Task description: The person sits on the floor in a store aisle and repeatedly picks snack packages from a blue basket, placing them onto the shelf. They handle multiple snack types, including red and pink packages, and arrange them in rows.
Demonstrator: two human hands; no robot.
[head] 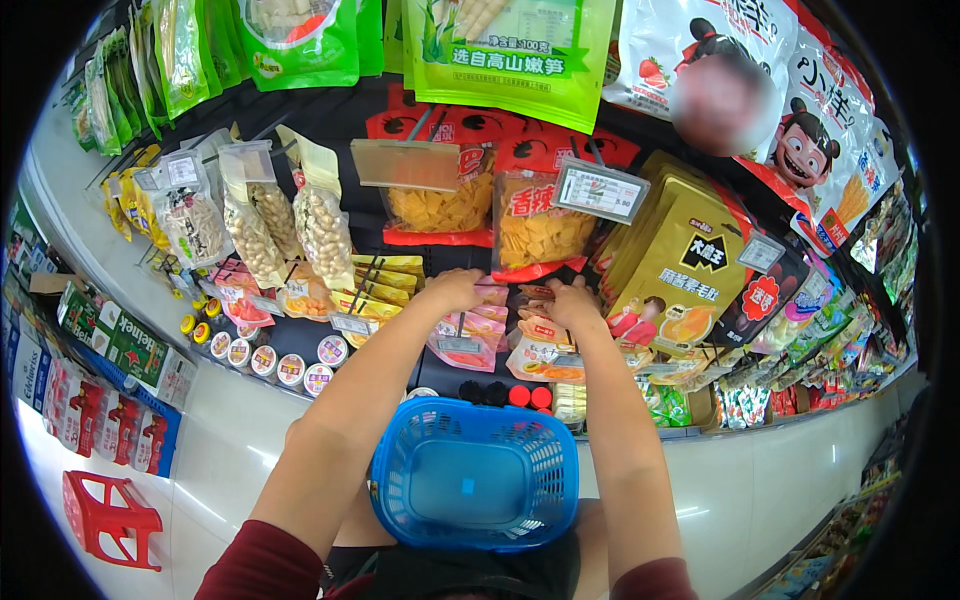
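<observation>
My left hand (454,291) reaches in at the top of the pink snack pouches (469,334), which hang in a row on a shelf hook. Its fingertips are partly hidden, so I cannot tell whether they grip a pouch. At the neighbouring hook my right hand (574,301) touches the upper part of the white-and-orange snack pouches (538,341). Thumb and fingers lie around their top edges, and a firm hold cannot be made out. Below both forearms a blue plastic shopping basket (380,480) rests at my lap, with a small pale square on its bottom.
Red bags of yellow chips (544,225) hang just above my hands. Gold pouches (667,277) crowd the right side, yellow packets (375,289) the left. Small lidded tubs (291,367) line the low shelf. A red plastic stool (112,517) stands on the floor at left.
</observation>
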